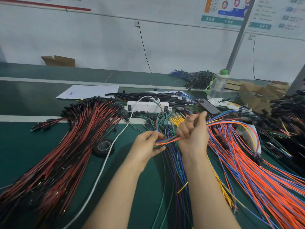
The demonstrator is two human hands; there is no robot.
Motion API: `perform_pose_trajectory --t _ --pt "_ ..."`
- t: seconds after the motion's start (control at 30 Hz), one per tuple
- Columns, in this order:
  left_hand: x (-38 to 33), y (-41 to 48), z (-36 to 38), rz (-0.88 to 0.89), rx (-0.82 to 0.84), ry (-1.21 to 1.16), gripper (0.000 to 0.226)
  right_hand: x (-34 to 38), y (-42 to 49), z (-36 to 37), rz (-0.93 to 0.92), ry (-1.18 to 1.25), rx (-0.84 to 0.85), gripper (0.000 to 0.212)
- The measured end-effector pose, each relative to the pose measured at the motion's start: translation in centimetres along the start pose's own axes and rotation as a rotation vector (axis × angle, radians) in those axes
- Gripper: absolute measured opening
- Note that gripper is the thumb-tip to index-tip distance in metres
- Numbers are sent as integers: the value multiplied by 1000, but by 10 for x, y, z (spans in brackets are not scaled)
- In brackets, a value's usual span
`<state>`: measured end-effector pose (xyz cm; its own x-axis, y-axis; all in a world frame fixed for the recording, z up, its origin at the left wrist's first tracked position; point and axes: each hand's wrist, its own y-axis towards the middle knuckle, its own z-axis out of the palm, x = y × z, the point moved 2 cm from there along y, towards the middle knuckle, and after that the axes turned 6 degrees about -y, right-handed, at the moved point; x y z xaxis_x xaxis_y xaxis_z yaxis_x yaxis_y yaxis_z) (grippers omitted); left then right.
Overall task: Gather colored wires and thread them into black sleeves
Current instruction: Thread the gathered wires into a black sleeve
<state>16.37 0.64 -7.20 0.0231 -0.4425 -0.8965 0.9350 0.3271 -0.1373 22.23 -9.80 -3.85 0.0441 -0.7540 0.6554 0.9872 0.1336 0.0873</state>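
1. The left hand (146, 146) sat at lower centre of the frame; its fingers (153, 133) pinched one end of a small bundle of colored wires (170, 140).
2. The right hand (194, 131), just right of it, was curled in a fist around the same bundle, thumb pointing up; from that fist the wires arched out to the right.
3. The bundle was held above the green tabletop (24, 146), over a loose spread of blue and green wires (175, 162).
4. A large fan of orange and blue wires (247, 171) filled the lower right; yellow wires (177, 119) lay just behind the right hand.
5. Red and black wires (66, 146) covered the left side; a roll of black tape (103, 147) lay beside them, with a white cable (99, 176) running over it.
6. The black sleeves (148, 95) lay at centre, behind a white power strip (148, 106), well apart from both hands.
7. A phone (208, 105) and a clear bottle (217, 85) stood toward the upper right; a sheet of paper (89, 91) lay left of the sleeves.
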Motion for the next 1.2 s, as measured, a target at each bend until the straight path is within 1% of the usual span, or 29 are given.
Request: perform_pose_trajectory --t 0.1,0.17,0.2,0.23,0.3,0.33,0.47,0.57,0.63,0.7,0.77,0.83,0.97,1.07,1.13,1.2 --pt "-2 -1 5 -2 -45 -99 29 -1 0 4 -28 -50 1 52" --pt "-1 -1 13 -5 -69 -74 32 -6 -2 9 -8 -28 17 52" --pt "0 0 15 14 -92 2 35 -8 -3 10 16 18 34 53" --pt "1 2 16 53 -122 128 37 -9 -4 11 45 76 56 55" --pt "2 6 13 172 -165 407 42 -9 -3 12 98 151 94 59" --pt "1 8 12 230 -177 492 43 -9 -2 13 117 150 103 60" --pt "-11 22 23 390 -218 657 37 -12 9 20 151 74 95 52" --pt "-17 41 38 407 -176 735 31 -7 28 22 104 80 84 60" --pt "-22 60 44 384 -154 741 26 2 49 19 43 102 35 62" --pt "-31 86 50 413 -179 769 21 14 77 14 -34 106 -37 57" --pt "-40 119 63 468 -202 845 24 26 108 9 -115 77 -126 54" --pt "-42 158 84 496 -179 971 31 35 141 4 -187 40 -227 54" --pt "-22 238 126 403 -61 1314 38 39 202 -11 -281 -19 -417 54" --pt "-5 294 136 352 14 1544 44 37 236 -29 -307 -42 -523 54" --pt "8 323 137 274 52 1643 47 35 253 -41 -310 -70 -569 55" --pt "19 343 139 195 84 1687 45 32 264 -50 -314 -99 -592 56"
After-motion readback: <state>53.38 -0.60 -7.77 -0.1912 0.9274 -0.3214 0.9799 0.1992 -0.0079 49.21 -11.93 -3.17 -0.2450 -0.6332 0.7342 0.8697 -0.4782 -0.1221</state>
